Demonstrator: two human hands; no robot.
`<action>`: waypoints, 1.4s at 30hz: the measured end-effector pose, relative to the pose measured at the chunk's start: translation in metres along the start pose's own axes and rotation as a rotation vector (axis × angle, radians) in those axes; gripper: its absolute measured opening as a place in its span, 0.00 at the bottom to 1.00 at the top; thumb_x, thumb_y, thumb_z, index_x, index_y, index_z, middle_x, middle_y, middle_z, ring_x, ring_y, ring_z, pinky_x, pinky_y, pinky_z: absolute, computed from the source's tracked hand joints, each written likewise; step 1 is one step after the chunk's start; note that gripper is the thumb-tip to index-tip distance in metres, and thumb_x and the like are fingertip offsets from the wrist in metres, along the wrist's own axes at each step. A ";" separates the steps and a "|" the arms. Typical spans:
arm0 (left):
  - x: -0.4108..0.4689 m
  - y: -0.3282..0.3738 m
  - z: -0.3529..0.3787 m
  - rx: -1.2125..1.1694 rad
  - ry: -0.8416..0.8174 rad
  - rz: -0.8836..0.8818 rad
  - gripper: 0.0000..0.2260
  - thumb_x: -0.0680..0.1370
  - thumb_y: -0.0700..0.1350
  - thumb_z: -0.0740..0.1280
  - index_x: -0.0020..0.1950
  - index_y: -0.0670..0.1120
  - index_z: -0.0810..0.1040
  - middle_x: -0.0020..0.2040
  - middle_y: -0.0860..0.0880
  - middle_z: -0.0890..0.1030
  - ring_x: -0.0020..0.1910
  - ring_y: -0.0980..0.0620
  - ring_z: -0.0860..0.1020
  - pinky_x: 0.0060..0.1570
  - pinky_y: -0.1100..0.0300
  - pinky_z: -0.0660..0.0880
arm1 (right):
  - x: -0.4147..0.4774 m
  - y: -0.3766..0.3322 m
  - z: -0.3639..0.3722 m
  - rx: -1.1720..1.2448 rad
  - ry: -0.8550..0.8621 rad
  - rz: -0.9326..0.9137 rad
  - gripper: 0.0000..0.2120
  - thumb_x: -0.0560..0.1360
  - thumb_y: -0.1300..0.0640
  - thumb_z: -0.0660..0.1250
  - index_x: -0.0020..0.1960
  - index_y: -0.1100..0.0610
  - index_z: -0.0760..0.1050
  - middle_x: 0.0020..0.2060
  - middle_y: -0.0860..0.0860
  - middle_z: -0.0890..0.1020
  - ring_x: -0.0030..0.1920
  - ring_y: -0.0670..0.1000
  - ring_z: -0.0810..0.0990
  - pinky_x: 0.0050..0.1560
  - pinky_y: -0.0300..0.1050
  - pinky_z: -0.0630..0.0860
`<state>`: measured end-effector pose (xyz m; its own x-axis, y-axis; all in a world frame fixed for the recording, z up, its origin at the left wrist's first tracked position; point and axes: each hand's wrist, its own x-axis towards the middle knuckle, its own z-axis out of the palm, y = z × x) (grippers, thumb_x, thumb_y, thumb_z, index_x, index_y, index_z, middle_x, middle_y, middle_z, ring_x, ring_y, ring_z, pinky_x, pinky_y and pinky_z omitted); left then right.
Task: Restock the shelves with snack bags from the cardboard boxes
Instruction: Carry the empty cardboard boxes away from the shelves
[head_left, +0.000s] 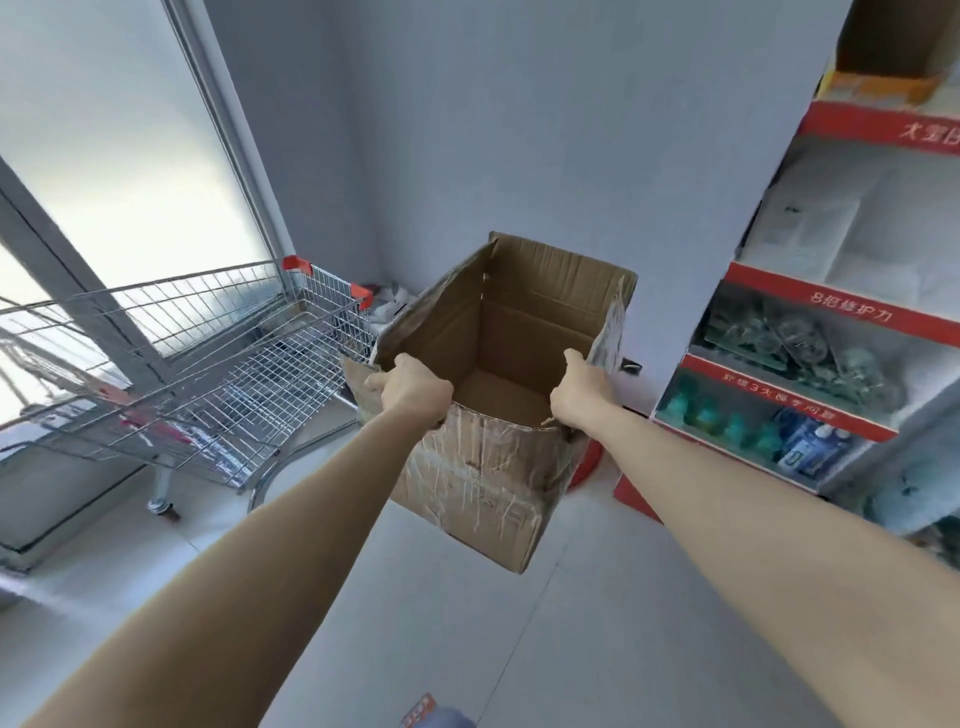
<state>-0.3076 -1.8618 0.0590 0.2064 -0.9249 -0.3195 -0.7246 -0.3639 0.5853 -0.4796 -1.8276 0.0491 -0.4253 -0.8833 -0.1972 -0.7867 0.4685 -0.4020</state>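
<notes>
I hold a worn, tape-covered cardboard box (483, 478) in the air in front of me, its flaps open and nothing visible inside. My left hand (410, 389) grips the box's left rim, fingers curled over the edge. My right hand (582, 389) grips the right rim beside a torn flap. The shelves (810, 291) with red edge strips stand at the right, holding packaged goods and green and blue bottles on the lower levels.
A metal shopping cart (208, 374) with red corner caps stands at the left, close to the box, in front of a large window. A grey wall is behind the box. Pale tiled floor (571, 623) lies below. A small red-and-blue item (431, 714) shows at the bottom edge.
</notes>
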 end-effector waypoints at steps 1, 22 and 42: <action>0.016 0.011 0.003 0.007 0.001 0.003 0.22 0.77 0.38 0.63 0.69 0.38 0.62 0.69 0.32 0.60 0.61 0.38 0.71 0.26 0.57 0.72 | 0.018 -0.003 -0.003 -0.005 0.007 -0.004 0.27 0.77 0.64 0.57 0.74 0.54 0.56 0.65 0.59 0.73 0.62 0.61 0.74 0.56 0.52 0.75; 0.318 0.197 0.100 -0.076 -0.183 0.059 0.18 0.77 0.38 0.60 0.66 0.41 0.64 0.68 0.36 0.57 0.47 0.39 0.81 0.45 0.51 0.80 | 0.374 -0.018 0.001 0.050 0.026 0.177 0.31 0.77 0.66 0.56 0.76 0.50 0.53 0.63 0.58 0.73 0.60 0.61 0.74 0.48 0.49 0.74; 0.445 0.204 0.235 -0.159 -0.227 -0.041 0.22 0.77 0.38 0.61 0.70 0.46 0.61 0.73 0.37 0.53 0.32 0.49 0.75 0.44 0.51 0.81 | 0.509 0.035 0.077 0.043 -0.031 0.210 0.39 0.78 0.66 0.59 0.78 0.52 0.38 0.74 0.59 0.60 0.56 0.58 0.78 0.41 0.43 0.69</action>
<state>-0.5179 -2.3213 -0.1387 0.0674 -0.8671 -0.4935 -0.6026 -0.4296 0.6726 -0.6893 -2.2619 -0.1344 -0.5631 -0.7668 -0.3081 -0.6620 0.6417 -0.3872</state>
